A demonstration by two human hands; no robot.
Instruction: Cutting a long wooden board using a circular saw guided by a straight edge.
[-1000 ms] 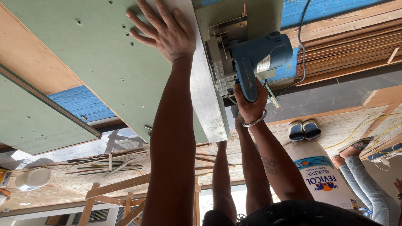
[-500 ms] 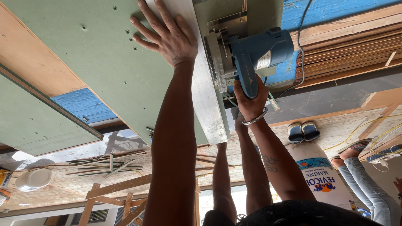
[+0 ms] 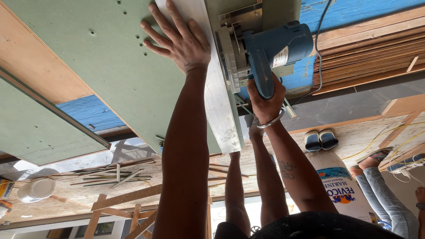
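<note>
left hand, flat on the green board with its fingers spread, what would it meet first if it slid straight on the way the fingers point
Probably nothing soon: the left hand lies flat on the green board, fingers pointing toward the picture's top edge, beside the pale straightedge. Only bare board with small screw holes shows ahead.

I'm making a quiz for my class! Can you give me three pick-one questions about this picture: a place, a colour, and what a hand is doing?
1. Where is the left hand? A flat on the green board; B on a ladder; C in a pocket.
2. What colour is the circular saw? A red; B blue; C yellow.
3. The right hand is: A open; B gripping the saw; C waving.
Answers: A, palm presses the board; B, its body is blue; B, fingers wrap the handle.
</note>
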